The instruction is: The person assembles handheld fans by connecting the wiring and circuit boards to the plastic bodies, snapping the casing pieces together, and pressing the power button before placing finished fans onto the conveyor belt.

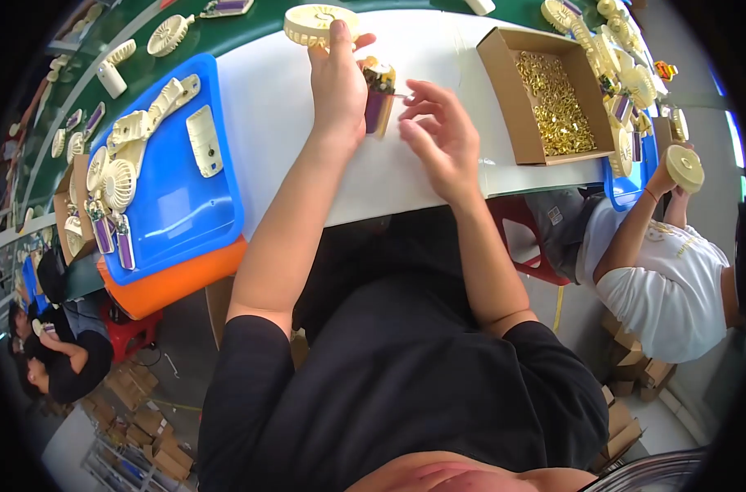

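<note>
Holding a cream round plastic fan head [319, 23] with its purple handle body [378, 108], your left hand [337, 86] grips it near the far edge of the white tabletop [266, 107], fingers wrapped round the part. Your right hand [438, 139] hovers just beside it, fingers loosely spread, holding nothing that shows. Judged an assembly step; next calls for a fine fit at the handle. Open cardboard box of small brass pieces [553, 98] sits right.

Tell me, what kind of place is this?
It looks like a factory assembly line for small hand-held fans. A blue tray holds cream fan parts, a cardboard box is full of small gold pieces, and a co-worker alongside holds a round fan part too.
</note>
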### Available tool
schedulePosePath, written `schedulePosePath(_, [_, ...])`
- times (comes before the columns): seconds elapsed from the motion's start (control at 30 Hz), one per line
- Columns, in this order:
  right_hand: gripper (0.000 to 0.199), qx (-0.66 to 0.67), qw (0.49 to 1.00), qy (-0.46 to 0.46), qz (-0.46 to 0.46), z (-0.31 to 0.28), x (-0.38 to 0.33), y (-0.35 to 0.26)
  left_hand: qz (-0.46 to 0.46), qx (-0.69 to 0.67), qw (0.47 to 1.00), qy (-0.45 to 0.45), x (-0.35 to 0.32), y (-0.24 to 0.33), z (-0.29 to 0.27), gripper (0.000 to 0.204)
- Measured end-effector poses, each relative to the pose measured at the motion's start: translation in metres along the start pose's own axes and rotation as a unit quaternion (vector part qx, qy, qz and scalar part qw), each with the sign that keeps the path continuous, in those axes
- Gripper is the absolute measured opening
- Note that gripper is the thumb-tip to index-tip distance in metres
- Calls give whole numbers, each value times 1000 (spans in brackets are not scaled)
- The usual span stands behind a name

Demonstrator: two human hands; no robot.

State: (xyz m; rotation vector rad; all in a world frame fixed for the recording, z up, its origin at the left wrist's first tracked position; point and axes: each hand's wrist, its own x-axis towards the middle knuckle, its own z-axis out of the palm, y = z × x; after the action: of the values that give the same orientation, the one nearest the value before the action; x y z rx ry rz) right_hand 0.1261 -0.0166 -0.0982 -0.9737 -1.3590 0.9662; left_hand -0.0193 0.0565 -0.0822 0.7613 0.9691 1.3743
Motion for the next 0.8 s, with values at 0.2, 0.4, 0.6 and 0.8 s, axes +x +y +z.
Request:
schedulePosePath(0.2, [31, 85, 985, 84, 127, 7, 15, 14, 5, -54, 997, -63, -15, -8, 2, 54])
schedulePosePath(0.4, [22, -42, 989, 138, 34, 13, 22, 17, -11, -21, 993, -120, -28, -12, 10, 64])
schedulePosePath(0.6, [17, 175, 942, 277, 70, 10, 21, 9, -93, -35, 990, -100, -38, -15, 11, 63])
schedulePosePath(0.8, [19, 160, 954, 236, 91, 8, -14, -2, 71, 39, 993, -80, -38, -18, 15, 50])
